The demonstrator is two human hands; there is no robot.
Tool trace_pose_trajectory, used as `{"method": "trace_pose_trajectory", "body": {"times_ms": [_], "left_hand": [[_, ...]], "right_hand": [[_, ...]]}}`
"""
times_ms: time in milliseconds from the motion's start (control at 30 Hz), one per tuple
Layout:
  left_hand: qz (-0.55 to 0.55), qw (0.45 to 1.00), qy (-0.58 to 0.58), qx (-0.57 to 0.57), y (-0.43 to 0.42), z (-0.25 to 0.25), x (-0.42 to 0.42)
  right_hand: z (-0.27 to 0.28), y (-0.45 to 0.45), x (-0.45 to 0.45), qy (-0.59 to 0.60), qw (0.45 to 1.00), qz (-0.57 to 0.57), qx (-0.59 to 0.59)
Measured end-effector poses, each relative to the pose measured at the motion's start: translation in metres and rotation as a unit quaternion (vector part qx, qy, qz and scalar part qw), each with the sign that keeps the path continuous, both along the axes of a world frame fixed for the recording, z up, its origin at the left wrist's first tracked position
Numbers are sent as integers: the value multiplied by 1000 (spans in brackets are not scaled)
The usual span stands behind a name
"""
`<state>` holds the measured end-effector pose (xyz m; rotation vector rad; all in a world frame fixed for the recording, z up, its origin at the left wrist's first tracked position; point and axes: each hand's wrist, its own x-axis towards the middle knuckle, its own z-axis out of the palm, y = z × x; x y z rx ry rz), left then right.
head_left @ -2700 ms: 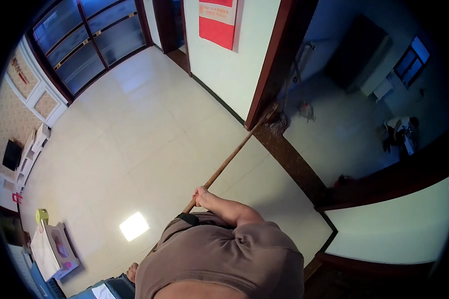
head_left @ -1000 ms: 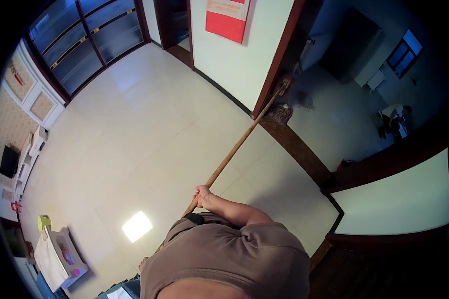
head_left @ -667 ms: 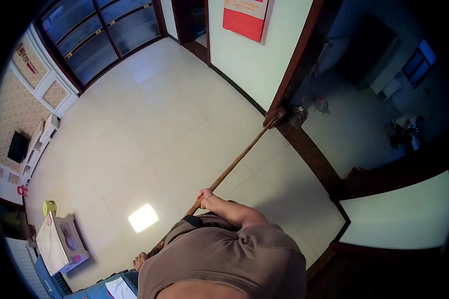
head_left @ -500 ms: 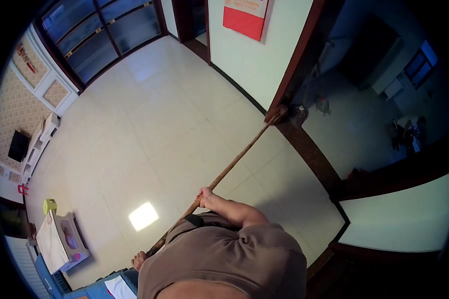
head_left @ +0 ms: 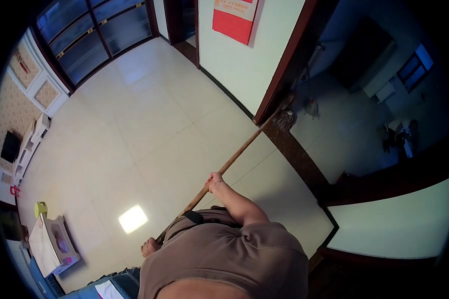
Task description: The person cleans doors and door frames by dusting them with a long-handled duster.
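A mop with a long wooden handle point(head_left: 237, 154) slants across my front. Its grey strand mop head point(head_left: 285, 121) lies on the dark threshold of the doorway, partly in shadow. My right hand point(head_left: 214, 181) is closed round the middle of the handle, with the arm reaching forward. Low on the left, beside my brown shirt, my left hand point(head_left: 150, 246) is wrapped round the rear end of the handle. My body hides part of the handle between the two hands.
A dark threshold strip point(head_left: 300, 155) leads into a dim room, where a second mop head point(head_left: 312, 108) rests. Against the left wall stands a white TV cabinet point(head_left: 33, 144). A low white table point(head_left: 47, 244) and a blue sofa point(head_left: 127, 285) are at lower left.
The mop has slid forward and to the right, its head moving past the door frame corner onto the threshold. My right arm is stretched further out, and the view has shifted slightly.
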<state>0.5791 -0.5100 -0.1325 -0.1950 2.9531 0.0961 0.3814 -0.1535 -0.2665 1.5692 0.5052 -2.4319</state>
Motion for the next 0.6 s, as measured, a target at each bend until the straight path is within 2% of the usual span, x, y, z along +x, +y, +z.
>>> {"method": "trace_pose_trajectory", "body": {"times_ms": [167,233,333,467,600], "left_hand": [[-5,997,68,-23,3,28,18],[-20,975,189,-111,2,41,27],[-48,958,253,-122,-15,57,33],[-65,952,275,-117,-16,58,28],[-52,966,240,-76,13,35,16]], "right_hand": [[-15,-17,13,-46,998,36,-37],[-16,-33,18,-69,994,69,-52],[-19,-58,21,-81,987,96,-104],[4,-53,23,-70,988,92,-106],[2,-18,14,-57,997,32,-46]]}}
